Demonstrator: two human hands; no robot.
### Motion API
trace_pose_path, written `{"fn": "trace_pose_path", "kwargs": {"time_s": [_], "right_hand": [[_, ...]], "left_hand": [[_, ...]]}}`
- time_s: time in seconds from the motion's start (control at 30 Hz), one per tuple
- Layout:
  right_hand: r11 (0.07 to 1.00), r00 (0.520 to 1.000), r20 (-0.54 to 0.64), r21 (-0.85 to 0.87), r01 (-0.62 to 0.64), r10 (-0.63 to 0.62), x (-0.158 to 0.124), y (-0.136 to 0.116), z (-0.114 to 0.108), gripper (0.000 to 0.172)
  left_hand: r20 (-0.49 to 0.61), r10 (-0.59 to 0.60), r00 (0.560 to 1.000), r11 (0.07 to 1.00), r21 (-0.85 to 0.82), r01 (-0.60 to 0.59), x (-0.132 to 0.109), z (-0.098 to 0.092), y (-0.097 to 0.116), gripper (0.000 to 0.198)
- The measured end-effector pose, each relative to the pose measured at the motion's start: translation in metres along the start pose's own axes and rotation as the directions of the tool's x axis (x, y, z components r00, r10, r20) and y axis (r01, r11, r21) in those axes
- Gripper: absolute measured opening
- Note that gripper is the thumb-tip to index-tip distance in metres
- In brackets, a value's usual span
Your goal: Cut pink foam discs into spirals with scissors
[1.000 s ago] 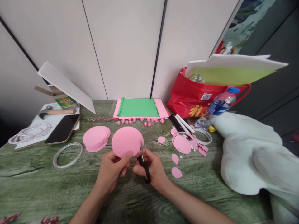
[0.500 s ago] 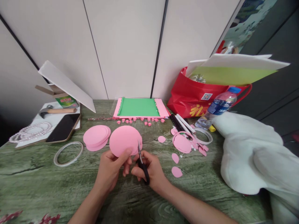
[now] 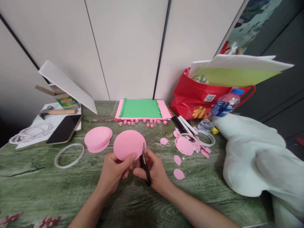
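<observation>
Pale panels (image 3: 128, 53) rise behind a desk (image 3: 78, 186) with a green, wood-grained top. Near the middle, a pink paper disc (image 3: 128, 142) lies just beyond the fingers of the left hand (image 3: 112, 171), its broad face turned up toward the camera. Being round, it offers no long axis; what matters is its right-hand rim, where the blades of the scissors (image 3: 146, 172) meet the paper. The scissors point away from the person and lean slightly left, their black handles toward the body. Of the two, the right hand (image 3: 154, 171) is nearer that rim, while the left supports the near edge.

The left fingers pinch the disc, thumb flat on top and the others curled below. The right fingers are closed around the scissor handles, thumb on the left side. The blades look nearly together; I cannot tell how wide the gap is, nor whether paper sits between them.

Just left of the disc is a stack of pink discs (image 3: 97, 137), with a smartphone (image 3: 64, 129) farther left. To the right lie three loose petals (image 3: 179, 174), then a heap of pink cuttings (image 3: 185, 146) near the pens (image 3: 188, 125). Beyond the disc, a row of small pink buds (image 3: 136, 121) runs in front of a green sheet (image 3: 140, 108).
</observation>
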State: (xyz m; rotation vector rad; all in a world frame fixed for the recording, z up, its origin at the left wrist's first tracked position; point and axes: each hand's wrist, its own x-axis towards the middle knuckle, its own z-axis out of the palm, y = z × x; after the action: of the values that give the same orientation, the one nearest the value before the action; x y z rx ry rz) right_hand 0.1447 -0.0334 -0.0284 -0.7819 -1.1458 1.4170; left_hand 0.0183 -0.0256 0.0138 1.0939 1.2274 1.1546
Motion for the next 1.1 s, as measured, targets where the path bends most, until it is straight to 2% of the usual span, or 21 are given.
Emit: {"fn": "trace_pose_path", "kwargs": {"time_s": [0.47,0.7,0.9,1.1], "right_hand": [[0.995,0.995,0.005,0.008,-0.102,0.102,-0.002,-0.0019,0.0002,0.043],[0.995,0.995,-0.01,-0.023,-0.096,0.095,-0.0031,-0.0015,0.0007,0.038],[0.995,0.995,-0.002,-0.022,-0.097,0.097,-0.004,0.0023,0.0027,0.038],[0.995,0.995,0.02,-0.024,-0.096,0.097,-0.0049,0.0013,0.0055,0.04]], "left_hand": [[-0.019,0.029,0.999,1.0,0.0,-0.029,-0.0007,-0.0025,0.0008,0.027],[-0.021,0.058,0.998,0.998,-0.032,-0.059,-0.0004,-0.0034,0.0005,0.027],[0.051,0.013,0.999,0.989,-0.15,-0.005,-0.001,-0.0018,0.001,0.027],[-0.014,0.015,1.0,0.999,-0.052,-0.016,0.0001,-0.0017,-0.0006,0.031]]}}
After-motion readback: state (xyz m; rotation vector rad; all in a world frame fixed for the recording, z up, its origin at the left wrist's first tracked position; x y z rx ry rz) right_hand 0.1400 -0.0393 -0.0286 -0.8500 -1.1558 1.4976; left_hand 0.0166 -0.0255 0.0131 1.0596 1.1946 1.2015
